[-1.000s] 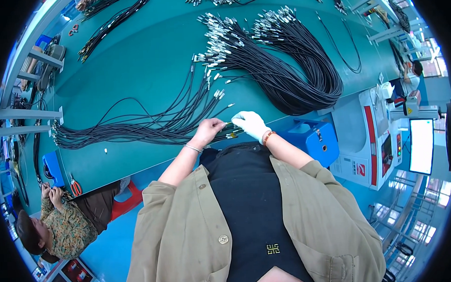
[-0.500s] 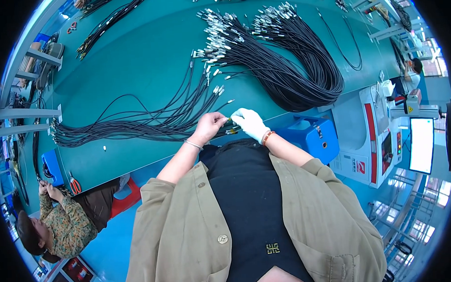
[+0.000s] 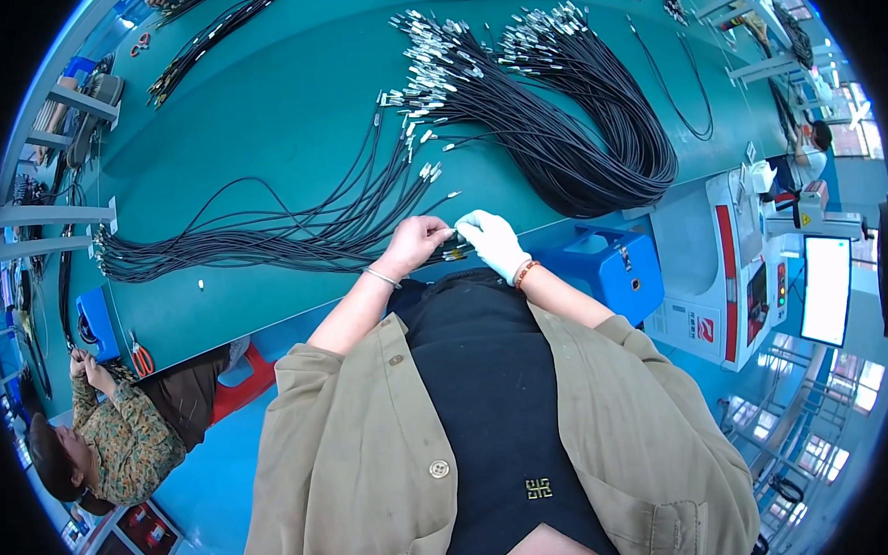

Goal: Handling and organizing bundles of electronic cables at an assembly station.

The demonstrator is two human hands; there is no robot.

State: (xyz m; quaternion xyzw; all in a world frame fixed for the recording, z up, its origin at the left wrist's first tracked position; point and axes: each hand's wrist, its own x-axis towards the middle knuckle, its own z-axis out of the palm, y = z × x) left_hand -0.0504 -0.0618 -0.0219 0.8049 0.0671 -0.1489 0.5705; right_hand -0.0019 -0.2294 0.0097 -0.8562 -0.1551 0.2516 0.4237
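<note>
Over the table's near edge, my bare left hand [image 3: 418, 243] and my right hand [image 3: 493, 243], in a white glove, meet at the fingertips. Both are closed in a pinch on a small cable end, mostly hidden by the fingers. Right below them, several more cable ends [image 3: 454, 255] with pale and yellowish connectors show. A loose spread of black cables [image 3: 267, 246] runs left from my hands along the table. Beyond my hands, a few white-tipped cable ends [image 3: 431, 171] point toward the right.
A thick, bent bundle of black cables [image 3: 597, 164] lies at the centre right of the green table [image 3: 262, 108]. A blue stool [image 3: 615, 271] and a white machine [image 3: 693, 269] stand to the right. At the left, a co-worker [image 3: 127, 435] sits near orange-handled pliers [image 3: 142, 358].
My hands stay pinched together in nearly the same place, with the fingertips slightly shifted. The view has moved a little; the cables lie as before.
</note>
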